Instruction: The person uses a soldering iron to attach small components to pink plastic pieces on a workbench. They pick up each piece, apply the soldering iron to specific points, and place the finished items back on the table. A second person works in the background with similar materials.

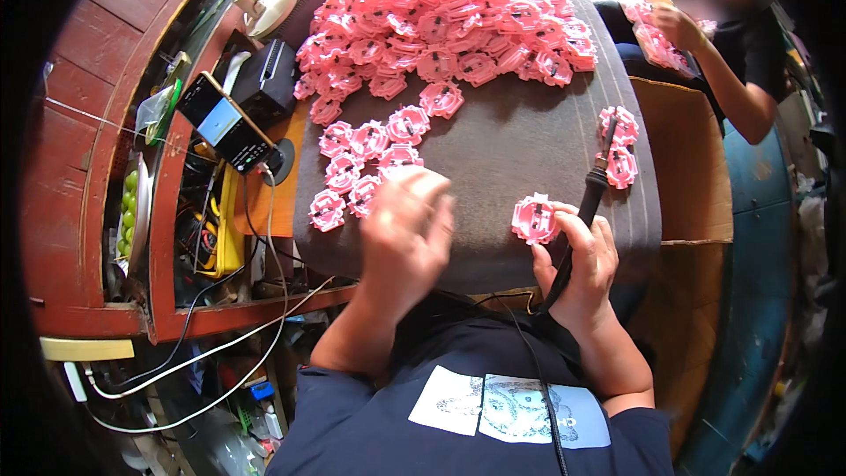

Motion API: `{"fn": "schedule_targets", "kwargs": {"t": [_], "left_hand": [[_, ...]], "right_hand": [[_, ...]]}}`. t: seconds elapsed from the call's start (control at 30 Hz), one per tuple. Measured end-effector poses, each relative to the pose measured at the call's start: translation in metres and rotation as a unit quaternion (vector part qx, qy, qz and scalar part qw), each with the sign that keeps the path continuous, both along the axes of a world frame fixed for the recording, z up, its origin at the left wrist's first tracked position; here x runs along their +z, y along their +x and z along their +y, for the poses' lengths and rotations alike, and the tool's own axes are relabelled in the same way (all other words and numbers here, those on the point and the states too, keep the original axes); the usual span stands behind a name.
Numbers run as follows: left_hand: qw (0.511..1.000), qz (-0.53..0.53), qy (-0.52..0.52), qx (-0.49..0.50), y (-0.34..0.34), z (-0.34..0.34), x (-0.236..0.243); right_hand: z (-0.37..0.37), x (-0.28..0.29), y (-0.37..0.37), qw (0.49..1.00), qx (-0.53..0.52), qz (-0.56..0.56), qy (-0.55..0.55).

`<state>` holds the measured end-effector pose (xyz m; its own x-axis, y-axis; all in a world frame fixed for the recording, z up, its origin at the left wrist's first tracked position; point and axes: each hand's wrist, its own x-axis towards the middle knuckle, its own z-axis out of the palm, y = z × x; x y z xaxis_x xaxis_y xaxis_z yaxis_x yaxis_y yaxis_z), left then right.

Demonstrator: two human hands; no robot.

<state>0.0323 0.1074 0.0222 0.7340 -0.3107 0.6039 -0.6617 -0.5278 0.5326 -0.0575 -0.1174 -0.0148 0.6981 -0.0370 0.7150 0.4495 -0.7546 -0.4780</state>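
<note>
My right hand (586, 256) pinches a pink plastic part (534, 219) between thumb and forefinger, low over the dark mat. It also holds a soldering iron (596, 181) with a black handle, whose metal tip points up past two pink parts (621, 167) at the mat's right side. My left hand (407, 234) is over the mat beside a small group of pink parts (370, 138). Its fingers are apart and a little blurred, with nothing visible in them; whether they touch the nearest part is hidden.
A large heap of pink parts (441, 26) covers the mat's far end. To the left, a phone (225, 123) leans on a stand by a black box (264, 84), with cables running down. An open cardboard box (683, 159) stands right; beyond it another person (740, 79) handles pink parts.
</note>
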Motion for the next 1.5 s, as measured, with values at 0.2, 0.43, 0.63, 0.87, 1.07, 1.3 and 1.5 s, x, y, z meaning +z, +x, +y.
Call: {"fn": "schedule_targets", "kwargs": {"t": [0.2,0.43,0.63,0.87,1.07,1.3,1.5], "left_hand": [[0.962,-0.009,0.259,0.091,0.022,0.042,0.014],[0.979,-0.014,0.202,0.015,0.009,0.005,0.002],[0.993,-0.02,0.08,-0.086,-0.012,-0.021,-0.005],[0.971,0.016,0.132,-0.201,0.014,-0.006,-0.004],[0.988,0.007,0.093,-0.122,-0.016,-0.024,-0.019],[0.982,0.068,0.03,-0.172,-0.026,-0.022,-0.019],[0.979,0.063,0.0,-0.196,-0.026,-0.024,-0.025]], "right_hand": [[-0.006,-0.001,0.006,0.997,-0.071,0.024,-0.027],[-0.022,-0.003,0.011,0.989,-0.142,0.004,-0.04],[-0.008,-0.002,-0.009,0.998,-0.049,-0.032,-0.027],[0.002,-0.006,-0.013,0.999,0.008,-0.031,-0.006],[0.014,-0.009,-0.009,0.998,0.042,-0.028,0.023],[0.022,-0.009,-0.002,0.998,0.033,-0.047,0.028],[0.027,-0.012,0.003,0.998,0.039,-0.049,0.032]]}}
